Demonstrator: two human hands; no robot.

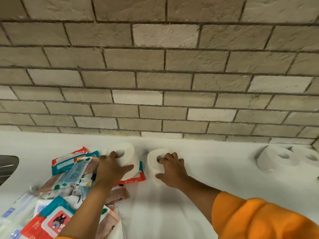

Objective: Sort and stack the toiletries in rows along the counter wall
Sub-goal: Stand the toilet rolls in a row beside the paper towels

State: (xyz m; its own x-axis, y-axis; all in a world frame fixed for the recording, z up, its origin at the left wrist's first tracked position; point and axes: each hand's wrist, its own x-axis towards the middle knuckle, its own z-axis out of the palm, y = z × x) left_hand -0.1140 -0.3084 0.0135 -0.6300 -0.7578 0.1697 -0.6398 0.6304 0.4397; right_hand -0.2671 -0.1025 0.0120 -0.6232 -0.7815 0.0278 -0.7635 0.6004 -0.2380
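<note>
1. At 3 o'clock, near the wall point(155, 83): two rolls point(274, 159) are standing placed.
2. Centre: left hand point(112, 169) is gripping left roll point(127, 152); right hand point(172, 171) is gripping right roll point(152, 159).
3. At 8 o'clock: wipe packs point(57, 195) are lying heaped, apparently unsorted.

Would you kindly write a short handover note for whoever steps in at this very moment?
Left hand grips a roll above the wipe packs, one finger in its core.
Right hand grips a second roll, seemingly resting on the counter just right of the first.
Done: two more rolls stand side by side near the wall at far right.
Left to do: set both held rolls into that row, then sort and stack the packs, which lie in a loose pile at left.
</note>
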